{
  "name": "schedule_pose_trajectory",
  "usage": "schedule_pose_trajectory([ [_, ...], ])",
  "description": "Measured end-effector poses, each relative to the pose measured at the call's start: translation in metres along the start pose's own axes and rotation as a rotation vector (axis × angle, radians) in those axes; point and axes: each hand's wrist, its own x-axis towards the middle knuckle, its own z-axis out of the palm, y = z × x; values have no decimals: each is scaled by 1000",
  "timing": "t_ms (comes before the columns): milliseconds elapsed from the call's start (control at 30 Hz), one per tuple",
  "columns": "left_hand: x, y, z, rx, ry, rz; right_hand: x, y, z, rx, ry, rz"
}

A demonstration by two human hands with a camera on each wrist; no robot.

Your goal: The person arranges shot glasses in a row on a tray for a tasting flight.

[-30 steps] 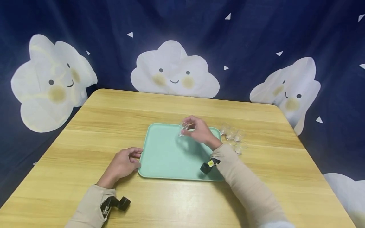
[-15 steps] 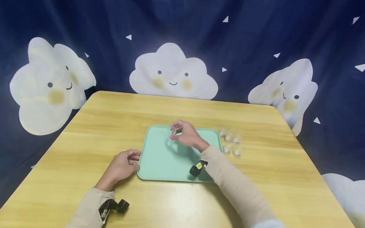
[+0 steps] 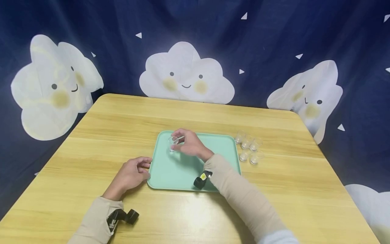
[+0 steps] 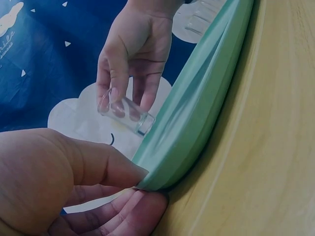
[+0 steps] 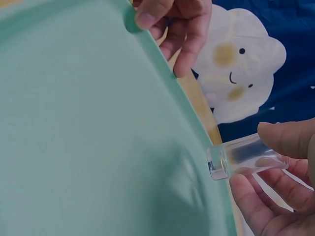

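In the head view a pale green tray (image 3: 164,176) lies on the table. My right hand (image 3: 192,144) holds a small clear shot glass (image 3: 171,145) over the tray's far left part, thumb on one side and fingers on the other. The right wrist view shows the glass (image 5: 236,156) with its thick base toward the tray, close to the rim. At the tray's left edge my left hand (image 3: 131,174) pinches the rim; in the left wrist view its thumb (image 4: 106,164) lies on top and the fingers curl against the outside.
Several more clear shot glasses (image 3: 254,145) stand in a loose group just right of the tray. The wooden table (image 3: 304,189) reaches back to a dark blue curtain (image 3: 195,20) printed with white clouds.
My right hand has carried the shot glass leftward across the tray, from near its middle to its far left part. The left hand has stayed at the tray's left rim.
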Motion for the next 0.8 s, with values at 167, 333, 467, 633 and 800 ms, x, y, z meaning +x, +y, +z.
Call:
schedule_pose_trajectory([
  [167,1,0,0,-9,-4,-2,3,-1,7,-25,-13,8],
  [333,0,-1,0,-15,-2,-8,6,-3,15,-35,-33,-12],
  [467,0,-2,0,-13,0,-9,9,-4,20,-53,-51,-15],
  [633,0,-1,0,0,0,-2,10,-3,25,-85,-62,-7],
  [800,0,-1,1,-18,-7,-7,9,-5,26,-106,-54,4],
])
